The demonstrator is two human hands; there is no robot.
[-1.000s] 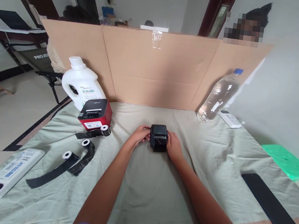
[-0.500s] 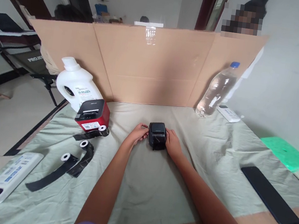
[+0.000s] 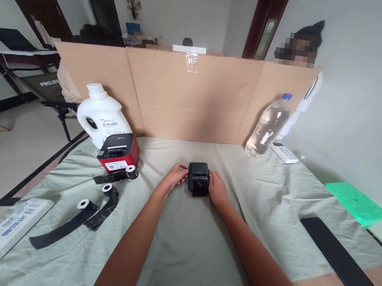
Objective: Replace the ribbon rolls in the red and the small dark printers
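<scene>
A small black portable printer (image 3: 199, 169) sits on the cloth in front of me, with a strip of black paper (image 3: 200, 187) hanging from its front. My left hand (image 3: 176, 176) is at the printer's left side, its fingers curled against the edge. On the opposite side my right hand (image 3: 217, 186) grips the case, fingers partly hidden behind it. To the left stands a red and black printer (image 3: 120, 153). Near it lie several rolls of black paper with white cores, among them one roll (image 3: 83, 205) with its strip unrolled.
A white jug (image 3: 104, 114) stands behind the red printer. A cardboard panel (image 3: 190, 95) closes off the back, with a water bottle (image 3: 269, 125) before it. Power strips (image 3: 10, 229), a black slab (image 3: 337, 253) and a green plastic item (image 3: 356, 203) lie around. Beyond the panel is a person.
The view has tilted up slightly, so things sit lower in the picture. Both hands stay at the portable printer, which has barely moved on the cloth.
</scene>
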